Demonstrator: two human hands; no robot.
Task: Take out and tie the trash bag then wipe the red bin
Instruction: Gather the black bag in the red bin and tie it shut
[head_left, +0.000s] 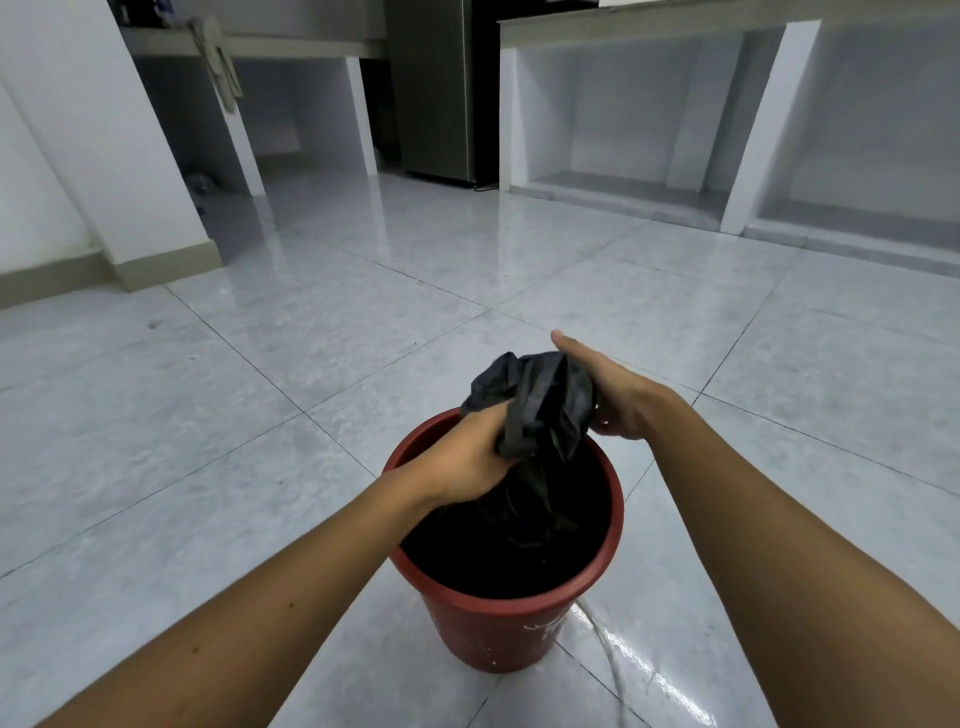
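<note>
Red round plastic bin (498, 631): upright on glossy pale grey floor tiles (260, 415), white marking on its wall. Black crinkled plastic trash bag (540, 410): lower part inside the bin, gathered neck raised above the rim. Left hand (467, 460): fist clamped round the neck. Right hand (605, 392): palm pressed flat against the bunched top, fingers extended. Beyond: grey metal refrigerator (431, 88) between white open-fronted counters (675, 104).

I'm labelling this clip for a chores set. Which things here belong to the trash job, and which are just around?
Part of the job:
black trash bag, bunched above the bin
red bin
left hand, gripping the bag
right hand, against the bag

Just around:
fridge
cloth hanging off the counter
</note>
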